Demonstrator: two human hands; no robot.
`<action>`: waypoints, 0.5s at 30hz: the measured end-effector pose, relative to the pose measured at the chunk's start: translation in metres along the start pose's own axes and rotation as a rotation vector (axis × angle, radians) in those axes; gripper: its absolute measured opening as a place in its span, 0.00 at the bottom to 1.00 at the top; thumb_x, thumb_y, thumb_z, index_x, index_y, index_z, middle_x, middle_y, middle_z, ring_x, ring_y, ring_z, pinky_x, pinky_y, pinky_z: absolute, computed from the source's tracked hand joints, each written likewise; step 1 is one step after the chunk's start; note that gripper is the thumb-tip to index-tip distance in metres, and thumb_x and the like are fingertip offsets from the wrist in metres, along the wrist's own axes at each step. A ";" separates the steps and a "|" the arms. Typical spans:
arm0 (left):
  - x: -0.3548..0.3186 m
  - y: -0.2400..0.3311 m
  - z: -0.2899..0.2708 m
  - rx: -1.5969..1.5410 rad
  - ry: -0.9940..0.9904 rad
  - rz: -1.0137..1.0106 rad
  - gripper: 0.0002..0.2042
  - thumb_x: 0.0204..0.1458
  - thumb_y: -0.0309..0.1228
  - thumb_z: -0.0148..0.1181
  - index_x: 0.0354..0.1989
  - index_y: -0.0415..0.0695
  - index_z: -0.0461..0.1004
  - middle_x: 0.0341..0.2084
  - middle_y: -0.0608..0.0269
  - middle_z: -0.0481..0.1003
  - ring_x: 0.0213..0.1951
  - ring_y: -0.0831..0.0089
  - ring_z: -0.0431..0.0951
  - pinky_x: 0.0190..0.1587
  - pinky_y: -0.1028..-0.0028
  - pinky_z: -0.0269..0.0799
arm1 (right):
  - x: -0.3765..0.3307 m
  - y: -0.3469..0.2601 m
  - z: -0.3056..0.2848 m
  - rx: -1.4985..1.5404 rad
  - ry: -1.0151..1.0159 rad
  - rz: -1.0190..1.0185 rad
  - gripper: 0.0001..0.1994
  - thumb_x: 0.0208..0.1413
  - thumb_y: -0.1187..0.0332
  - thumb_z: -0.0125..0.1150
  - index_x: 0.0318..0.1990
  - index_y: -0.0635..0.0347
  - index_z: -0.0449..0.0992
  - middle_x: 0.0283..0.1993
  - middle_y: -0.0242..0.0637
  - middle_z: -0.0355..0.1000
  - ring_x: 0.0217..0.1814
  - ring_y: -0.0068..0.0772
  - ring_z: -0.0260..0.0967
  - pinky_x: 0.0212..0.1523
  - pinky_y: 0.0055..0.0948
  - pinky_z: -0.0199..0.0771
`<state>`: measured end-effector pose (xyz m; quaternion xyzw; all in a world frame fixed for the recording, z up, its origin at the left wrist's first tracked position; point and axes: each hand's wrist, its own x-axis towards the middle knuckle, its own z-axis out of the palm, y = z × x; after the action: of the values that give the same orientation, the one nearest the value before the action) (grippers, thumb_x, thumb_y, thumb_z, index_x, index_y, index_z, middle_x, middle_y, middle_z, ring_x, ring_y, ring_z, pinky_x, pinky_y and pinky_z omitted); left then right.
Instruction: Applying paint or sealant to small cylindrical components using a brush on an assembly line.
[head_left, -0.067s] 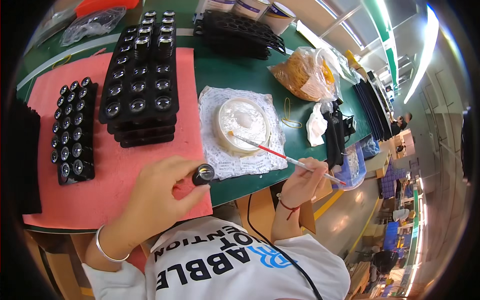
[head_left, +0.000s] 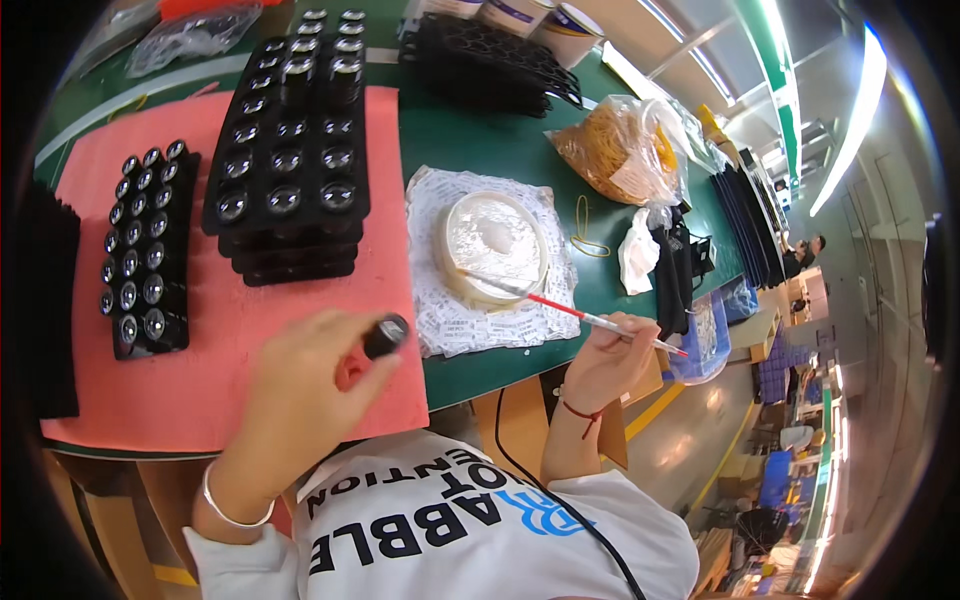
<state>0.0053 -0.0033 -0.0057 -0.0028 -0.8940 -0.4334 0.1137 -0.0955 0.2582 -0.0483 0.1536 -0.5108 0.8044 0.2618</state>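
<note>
I am watching the left hand (head_left: 305,395) pinching a small black cap (head_left: 385,335) with a glossy round top, fingers closed on it above the near edge of the pink mat (head_left: 230,370). The right hand (head_left: 605,360) is gripping a thin red brush (head_left: 580,313), its tip resting in the shallow white dish (head_left: 495,243) on the green table (head_left: 470,140). The brush bristles are too small to make out.
</note>
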 end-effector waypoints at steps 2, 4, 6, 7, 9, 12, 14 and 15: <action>-0.009 -0.005 0.011 0.009 0.182 -0.088 0.12 0.39 0.29 0.62 0.33 0.38 0.73 0.25 0.59 0.73 0.26 0.68 0.73 0.30 0.74 0.70 | 0.001 0.004 0.001 0.050 0.008 0.081 0.13 0.60 0.60 0.40 0.27 0.58 0.63 0.22 0.29 0.59 0.23 0.20 0.49 0.25 0.19 0.50; -0.014 -0.017 0.012 -0.163 0.329 -0.266 0.11 0.38 0.29 0.63 0.31 0.38 0.74 0.23 0.59 0.73 0.23 0.69 0.74 0.27 0.76 0.70 | -0.009 0.006 0.011 0.274 0.131 0.183 0.12 0.60 0.61 0.39 0.29 0.58 0.63 0.23 0.29 0.60 0.23 0.20 0.50 0.26 0.19 0.51; -0.016 -0.016 0.009 -0.142 0.374 -0.288 0.11 0.37 0.30 0.64 0.28 0.38 0.74 0.21 0.59 0.74 0.22 0.71 0.75 0.25 0.77 0.70 | -0.022 0.007 0.009 0.279 -0.131 0.168 0.12 0.60 0.61 0.38 0.31 0.58 0.62 0.24 0.30 0.61 0.25 0.21 0.53 0.28 0.20 0.54; -0.015 -0.017 0.008 -0.139 0.344 -0.283 0.11 0.37 0.30 0.64 0.28 0.38 0.74 0.21 0.59 0.74 0.22 0.71 0.75 0.26 0.77 0.70 | -0.028 0.007 0.013 0.307 -0.174 0.181 0.12 0.60 0.60 0.37 0.31 0.58 0.61 0.24 0.30 0.61 0.25 0.21 0.55 0.27 0.19 0.54; -0.014 -0.018 0.007 -0.178 0.327 -0.264 0.11 0.37 0.32 0.65 0.26 0.38 0.74 0.20 0.60 0.75 0.22 0.73 0.76 0.26 0.78 0.70 | -0.036 0.009 0.014 0.258 -0.212 0.162 0.13 0.60 0.60 0.36 0.31 0.58 0.60 0.21 0.32 0.60 0.23 0.21 0.55 0.25 0.19 0.54; -0.014 -0.022 0.009 -0.215 0.318 -0.254 0.10 0.37 0.27 0.65 0.28 0.35 0.74 0.20 0.59 0.76 0.21 0.77 0.76 0.25 0.82 0.70 | -0.041 0.016 0.017 0.177 -0.215 0.100 0.14 0.60 0.59 0.37 0.30 0.59 0.61 0.18 0.33 0.59 0.19 0.22 0.53 0.22 0.19 0.53; -0.016 -0.022 0.008 -0.197 0.321 -0.254 0.10 0.37 0.27 0.65 0.27 0.35 0.74 0.19 0.59 0.76 0.21 0.77 0.76 0.25 0.82 0.70 | -0.041 0.016 0.016 0.166 -0.304 0.061 0.14 0.60 0.59 0.37 0.29 0.59 0.61 0.17 0.34 0.59 0.18 0.22 0.52 0.20 0.20 0.52; -0.017 -0.022 0.007 -0.183 0.320 -0.250 0.10 0.38 0.27 0.64 0.27 0.35 0.74 0.19 0.60 0.76 0.22 0.77 0.76 0.25 0.82 0.70 | -0.042 0.016 0.017 0.168 -0.303 0.061 0.14 0.60 0.59 0.37 0.29 0.59 0.61 0.17 0.34 0.59 0.18 0.22 0.52 0.20 0.20 0.52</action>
<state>0.0179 -0.0097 -0.0302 0.1665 -0.8149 -0.5185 0.1986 -0.0706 0.2261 -0.0746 0.2788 -0.4800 0.8193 0.1433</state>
